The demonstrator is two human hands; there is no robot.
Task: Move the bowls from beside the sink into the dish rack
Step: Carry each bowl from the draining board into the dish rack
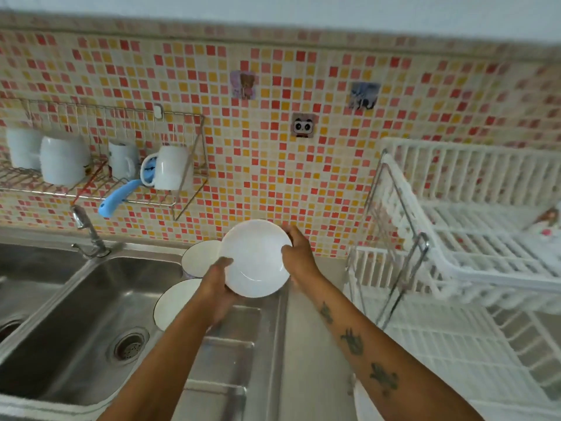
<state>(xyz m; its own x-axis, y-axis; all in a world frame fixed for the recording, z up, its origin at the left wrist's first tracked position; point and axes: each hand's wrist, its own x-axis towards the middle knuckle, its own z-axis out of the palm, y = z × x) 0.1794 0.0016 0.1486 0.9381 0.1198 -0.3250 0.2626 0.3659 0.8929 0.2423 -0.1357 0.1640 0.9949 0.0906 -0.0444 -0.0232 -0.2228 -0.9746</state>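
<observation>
A white bowl [256, 258] is held up over the steel drainboard, tilted so its inside faces me. My left hand [218, 284] grips its lower left rim and my right hand [299, 256] grips its right rim. Two more white bowls stay on the drainboard beside the sink: one [200, 258] behind the held bowl near the wall, another [174, 303] closer to me, partly hidden by my left forearm. The white two-tier dish rack [455, 268] stands to the right, its tiers showing no bowls.
A steel sink basin [91, 314] with a drain lies at the left, a tap [86, 230] behind it. A wire wall shelf [100, 183] carries white mugs and a blue-handled tool. The mosaic tile wall runs behind. A small item lies in the rack's upper tier [546, 223].
</observation>
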